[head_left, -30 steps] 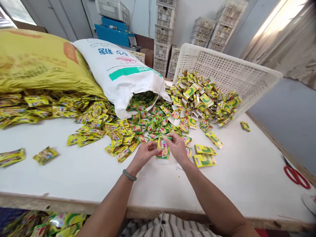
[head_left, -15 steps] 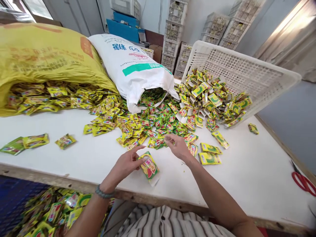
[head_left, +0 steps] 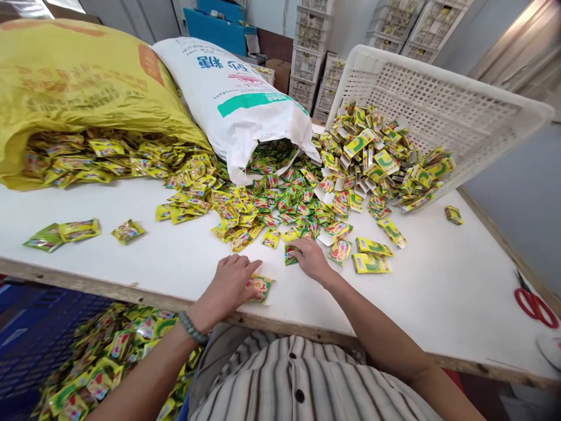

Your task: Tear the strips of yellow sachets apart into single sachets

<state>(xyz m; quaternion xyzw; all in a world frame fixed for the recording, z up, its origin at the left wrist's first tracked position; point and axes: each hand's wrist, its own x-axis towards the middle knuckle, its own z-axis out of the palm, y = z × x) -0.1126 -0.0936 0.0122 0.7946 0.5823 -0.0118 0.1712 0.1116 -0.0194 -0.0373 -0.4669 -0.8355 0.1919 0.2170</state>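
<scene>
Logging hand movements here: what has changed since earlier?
The right hand let go of the printed packet and now touches a green sachet; the left hand carried the packet left, toward the near edge of the table. The white sack and tilted basket stayed put.

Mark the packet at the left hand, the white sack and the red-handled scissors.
Green-and-yellow packet [head_left: 265, 285], head view: exposed printed face.
White sack [head_left: 252, 104], head view: printed green band.
Red-handled scissors [head_left: 535, 303], head view: handles.
</scene>
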